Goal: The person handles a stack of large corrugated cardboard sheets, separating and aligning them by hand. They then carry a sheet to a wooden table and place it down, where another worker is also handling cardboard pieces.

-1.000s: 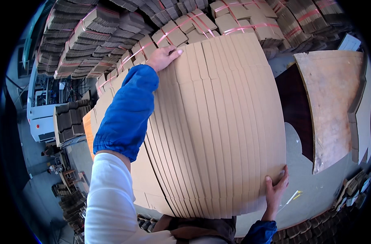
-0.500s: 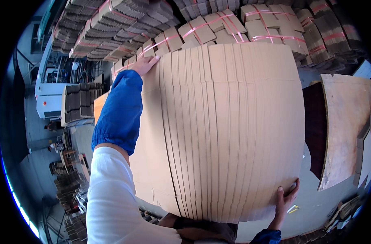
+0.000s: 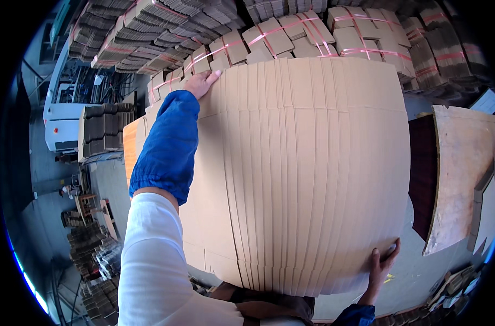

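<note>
Since a moment ago our armful of flat cardboard sheets has swung more squarely in front of us, and the strapped bundles behind show more fully.

Nearest us, our right hand grips the lower right corner of the stack, fingers curled tight on its edge; our left arm in a blue sleeve cover lies across the stack, and our left hand clasps the far top left corner. We hold one fanned stack, too many sheets for us to count surely, plain brown, creased and notched along the near edge, carried against our chest above the grey floor. To the right, one wooden board leans. Farthest off lie many cardboard bundles tied with pink straps.
</note>
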Tool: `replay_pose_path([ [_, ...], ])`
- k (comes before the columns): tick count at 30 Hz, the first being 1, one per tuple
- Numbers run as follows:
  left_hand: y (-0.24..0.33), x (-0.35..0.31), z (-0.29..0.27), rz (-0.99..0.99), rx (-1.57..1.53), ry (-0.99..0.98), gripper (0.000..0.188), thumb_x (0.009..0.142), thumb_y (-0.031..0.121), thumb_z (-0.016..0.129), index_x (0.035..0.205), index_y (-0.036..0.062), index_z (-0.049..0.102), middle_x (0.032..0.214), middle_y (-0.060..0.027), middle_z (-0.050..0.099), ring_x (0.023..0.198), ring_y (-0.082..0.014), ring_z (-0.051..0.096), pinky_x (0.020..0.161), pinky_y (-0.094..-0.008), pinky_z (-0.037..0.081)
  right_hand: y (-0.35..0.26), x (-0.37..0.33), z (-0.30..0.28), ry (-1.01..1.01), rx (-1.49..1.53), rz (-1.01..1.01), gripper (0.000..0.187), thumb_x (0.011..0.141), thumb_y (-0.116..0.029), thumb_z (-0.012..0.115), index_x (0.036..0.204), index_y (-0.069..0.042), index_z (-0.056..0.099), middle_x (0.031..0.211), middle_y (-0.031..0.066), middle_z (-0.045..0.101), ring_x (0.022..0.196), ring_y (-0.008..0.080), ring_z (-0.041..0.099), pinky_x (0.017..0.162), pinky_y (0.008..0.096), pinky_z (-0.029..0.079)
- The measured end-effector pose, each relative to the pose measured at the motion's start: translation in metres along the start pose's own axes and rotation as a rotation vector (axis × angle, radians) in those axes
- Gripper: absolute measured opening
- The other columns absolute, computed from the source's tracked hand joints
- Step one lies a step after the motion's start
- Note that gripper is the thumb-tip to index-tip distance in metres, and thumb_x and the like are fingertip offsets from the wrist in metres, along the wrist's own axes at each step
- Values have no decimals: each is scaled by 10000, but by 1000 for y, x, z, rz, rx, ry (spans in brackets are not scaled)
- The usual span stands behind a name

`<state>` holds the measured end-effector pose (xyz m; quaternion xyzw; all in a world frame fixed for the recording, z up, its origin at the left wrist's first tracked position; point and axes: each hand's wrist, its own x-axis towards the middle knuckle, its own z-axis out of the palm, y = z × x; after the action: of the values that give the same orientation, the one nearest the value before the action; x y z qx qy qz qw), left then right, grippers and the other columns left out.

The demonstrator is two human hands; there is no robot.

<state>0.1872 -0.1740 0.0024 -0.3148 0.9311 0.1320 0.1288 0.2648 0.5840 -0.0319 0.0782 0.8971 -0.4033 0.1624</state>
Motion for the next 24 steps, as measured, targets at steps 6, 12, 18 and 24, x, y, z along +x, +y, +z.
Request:
replay_pose_path([
  [6,-5,-6,10,-3,-18,57,758,944,679,374,1298,52,609,1246,-233,636,1209,-374,576,1049,-425,413,-5,1,-3,-3,-12,43,824,819,-279,699,1521,-90,311,1488,221,393,1326,396,395,1110,488,317],
  [12,-11,-9,13,0,-39,66,723,955,659,373,1270,60,628,1215,-230,649,1178,-382,588,1031,-426,422,-1,0,-4,-4,-25,47,826,816,-284,702,1519,-90,315,1485,215,395,1324,397,386,1107,495,318],
  [18,-12,-16,12,15,3,81,727,961,655,366,1263,45,621,1245,-239,628,1212,-372,565,1047,-434,407,-10,-3,-1,8,-79,55,829,806,-256,702,1520,-87,316,1477,211,406,1318,395,387,1107,496,322],
  [24,45,-31,12,327,172,617,458,972,387,541,1293,62,571,1325,-169,581,1296,-352,494,1082,-466,359,4,0,6,-13,280,-30,818,778,-150,730,1490,-32,343,1443,210,434,1301,392,409,1120,481,321],
])
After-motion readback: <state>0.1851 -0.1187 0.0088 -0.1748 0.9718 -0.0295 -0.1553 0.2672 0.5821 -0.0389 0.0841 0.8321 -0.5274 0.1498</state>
